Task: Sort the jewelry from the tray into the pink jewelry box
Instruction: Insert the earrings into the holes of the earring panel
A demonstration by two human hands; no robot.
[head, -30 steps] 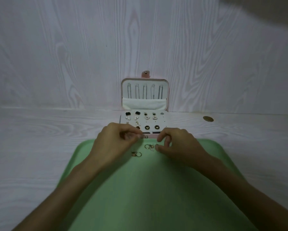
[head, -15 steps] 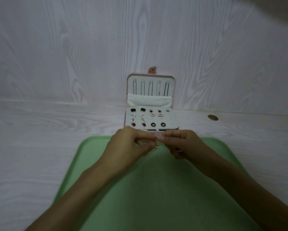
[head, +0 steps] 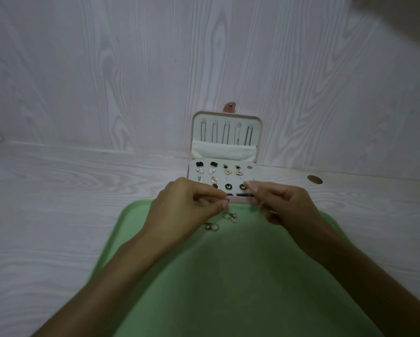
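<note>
Pale wood-grain table (head: pixel 58 215) meeting a matching wood-grain wall (head: pixel 106 69); one small round brass-coloured disc (head: pixel 314 179) set in the tabletop right of centre. One green tray (head: pixel 228 276), smooth, with rounded corners, nearest the viewer. One pink jewelry box (head: pixel 260 142) just beyond the tray's far edge, lid upright against the wall, snap tab (head: pixel 229 107) at the top.

Inside the lid: five thin dark chains (head: pixel 226 133) hanging side by side above a cream fabric pocket (head: pixel 223 152). On the white perforated panel (head: pixel 250 176) of the base: roughly a dozen earrings (head: pixel 226 170) in paired rows, namely two black pieces, two pearl-like, two gold heart outlines, two gold danglers, two black round studs with pale butterfly marks; front row partly hidden by the hands, so exact count uncertain.

Two bare hands over the tray's far edge, in front of the box. Left hand (head: pixel 182 210): thumb and forefinger pressed together at the tips, possibly on something small; the item too small to make out. Right hand (head: pixel 282 205): fingers curled, forefinger and thumb extended toward the box front; contents, if any, not discernible.

Still on the tray: two small clusters of gold-toned hoop-shaped jewelry (head: pixel 230 217), one below the gap between the hands, the other (head: pixel 211 226) just beside the left wrist.
</note>
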